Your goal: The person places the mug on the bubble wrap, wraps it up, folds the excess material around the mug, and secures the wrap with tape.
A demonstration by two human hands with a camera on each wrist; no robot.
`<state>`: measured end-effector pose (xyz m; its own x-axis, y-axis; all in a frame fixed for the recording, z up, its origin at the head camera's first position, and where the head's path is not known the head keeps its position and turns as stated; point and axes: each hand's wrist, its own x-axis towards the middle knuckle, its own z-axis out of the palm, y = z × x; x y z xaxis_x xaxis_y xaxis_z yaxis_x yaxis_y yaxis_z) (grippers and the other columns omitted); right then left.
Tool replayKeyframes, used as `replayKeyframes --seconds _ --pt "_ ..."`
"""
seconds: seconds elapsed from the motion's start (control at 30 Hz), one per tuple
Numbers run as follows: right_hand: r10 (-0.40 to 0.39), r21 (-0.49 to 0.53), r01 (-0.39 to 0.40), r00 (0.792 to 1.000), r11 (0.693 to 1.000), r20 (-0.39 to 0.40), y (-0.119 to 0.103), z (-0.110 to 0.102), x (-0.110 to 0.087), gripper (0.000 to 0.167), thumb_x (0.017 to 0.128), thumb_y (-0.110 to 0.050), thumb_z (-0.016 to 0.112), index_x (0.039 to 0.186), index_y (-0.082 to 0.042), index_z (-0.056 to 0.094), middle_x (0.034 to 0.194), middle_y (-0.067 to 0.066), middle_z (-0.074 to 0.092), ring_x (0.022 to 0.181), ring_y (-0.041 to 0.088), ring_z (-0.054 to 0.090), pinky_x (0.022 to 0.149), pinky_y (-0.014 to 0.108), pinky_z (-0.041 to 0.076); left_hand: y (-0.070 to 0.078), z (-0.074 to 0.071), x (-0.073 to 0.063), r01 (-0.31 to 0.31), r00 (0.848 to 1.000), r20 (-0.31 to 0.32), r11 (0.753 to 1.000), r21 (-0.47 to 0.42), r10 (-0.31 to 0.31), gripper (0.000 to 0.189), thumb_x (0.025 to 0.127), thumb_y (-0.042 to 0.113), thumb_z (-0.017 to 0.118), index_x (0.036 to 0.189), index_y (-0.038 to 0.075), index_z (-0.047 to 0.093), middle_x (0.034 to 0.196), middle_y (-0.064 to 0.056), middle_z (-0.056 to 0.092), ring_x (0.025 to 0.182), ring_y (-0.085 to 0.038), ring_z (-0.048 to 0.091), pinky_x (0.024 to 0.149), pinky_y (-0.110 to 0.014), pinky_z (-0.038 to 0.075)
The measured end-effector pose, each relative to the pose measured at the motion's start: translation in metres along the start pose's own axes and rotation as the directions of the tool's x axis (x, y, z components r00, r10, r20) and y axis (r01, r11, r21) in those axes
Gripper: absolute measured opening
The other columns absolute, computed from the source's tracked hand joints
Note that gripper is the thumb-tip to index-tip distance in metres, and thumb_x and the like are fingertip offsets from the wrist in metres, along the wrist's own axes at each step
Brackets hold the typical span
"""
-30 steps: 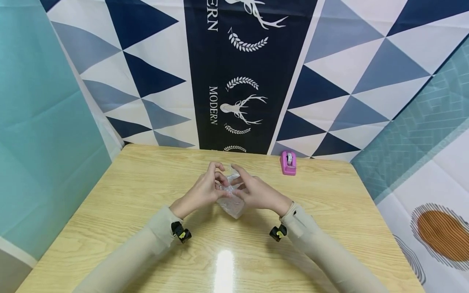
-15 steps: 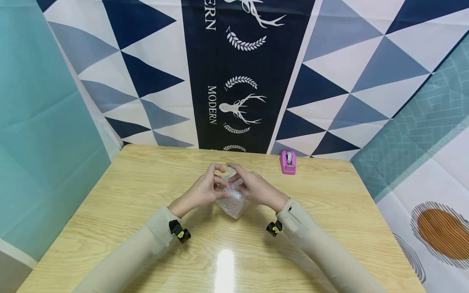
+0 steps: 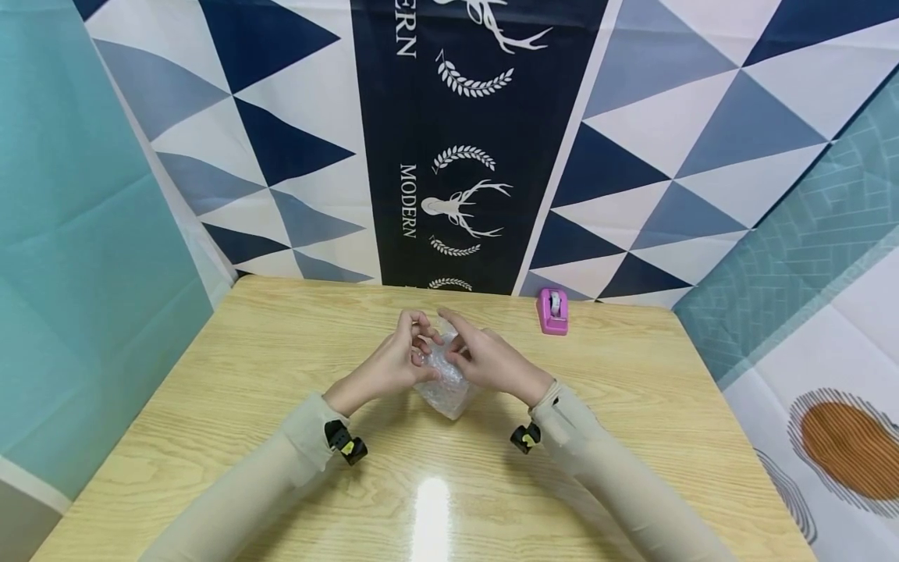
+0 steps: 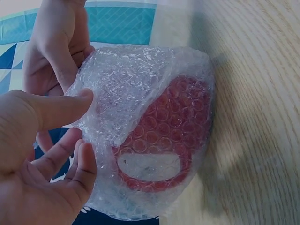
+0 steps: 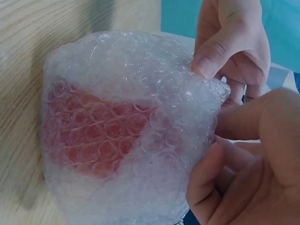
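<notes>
A red mug shows through its bubble wrap, its handle loop visible in the left wrist view. In the head view the bundle sits between both hands above the wooden table. My left hand grips the wrap's end, with the thumb pressed on its near face and some fingers partly behind it. Across from it, my right hand holds the wrap's edge with curled fingers; part of that contact is hidden behind the plastic in the right wrist view.
A pink tape dispenser with a roll of tape stands near the back right of the wooden table. Patterned cloth hangs behind the table, with teal cloth on the left.
The right hand has shifted slightly left and its thumb and fingers have drawn together at the wrap. The left fingers have moved a little; the bundle stays nearly in place.
</notes>
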<state>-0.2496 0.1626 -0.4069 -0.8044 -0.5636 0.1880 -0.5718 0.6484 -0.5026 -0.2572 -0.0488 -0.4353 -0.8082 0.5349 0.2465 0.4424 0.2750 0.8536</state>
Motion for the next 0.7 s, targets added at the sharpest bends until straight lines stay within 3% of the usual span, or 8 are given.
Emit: replayKeyframes --seconds 0.2,0.4,0.6,0.7 --pt "0.079 0.035 -0.082 0.993 0.996 0.088 -0.0049 -0.0025 -0.0022 0.081 0.089 0.001 0.058 0.161 0.003 0.019 0.105 0.015 0.078 0.076 0.014 0.072 0.064 0.026 0.057 -0.0005 -0.0006 -0.0018 -0.007 1.000 0.015 0.999 0.033 0.006 0.071 0.083 -0.006 0.080 0.127 0.007 0.026 0.119 -0.016 0.073 0.093 -0.021 0.064 0.078 -0.026 0.056" --pt "0.147 0.141 -0.161 0.984 0.977 0.103 -0.0026 -0.0052 -0.0021 0.087 0.088 0.002 0.056 0.161 0.003 0.008 0.102 0.010 0.079 0.091 0.017 0.073 0.080 0.034 0.058 0.0009 -0.0035 -0.0030 -0.028 0.999 0.029 0.996 0.089 0.025 0.071 0.084 -0.002 0.081 0.130 0.004 0.027 0.116 -0.012 0.076 0.089 -0.020 0.066 0.076 -0.025 0.056" --pt "0.184 0.284 -0.196 0.981 0.939 0.070 0.0015 -0.0078 -0.0020 0.070 0.089 0.002 0.054 0.155 -0.008 0.032 0.110 0.012 0.073 0.091 0.022 0.074 0.072 0.034 0.059 -0.0013 -0.0046 -0.0012 -0.069 0.997 0.047 0.990 0.126 0.063 0.071 0.084 -0.001 0.082 0.129 0.007 0.027 0.113 -0.012 0.076 0.096 -0.022 0.066 0.077 -0.027 0.057" --pt "0.237 0.383 -0.237 0.970 0.893 0.049 0.0028 -0.0088 -0.0025 0.054 0.092 -0.002 0.052 0.145 -0.007 0.043 0.114 0.018 0.068 0.089 0.026 0.075 0.063 0.034 0.060 -0.0028 -0.0043 -0.0012 -0.064 0.997 0.053 0.991 0.114 0.058 0.071 0.085 0.000 0.081 0.128 0.006 0.026 0.110 -0.012 0.076 0.093 -0.021 0.065 0.076 -0.027 0.055"
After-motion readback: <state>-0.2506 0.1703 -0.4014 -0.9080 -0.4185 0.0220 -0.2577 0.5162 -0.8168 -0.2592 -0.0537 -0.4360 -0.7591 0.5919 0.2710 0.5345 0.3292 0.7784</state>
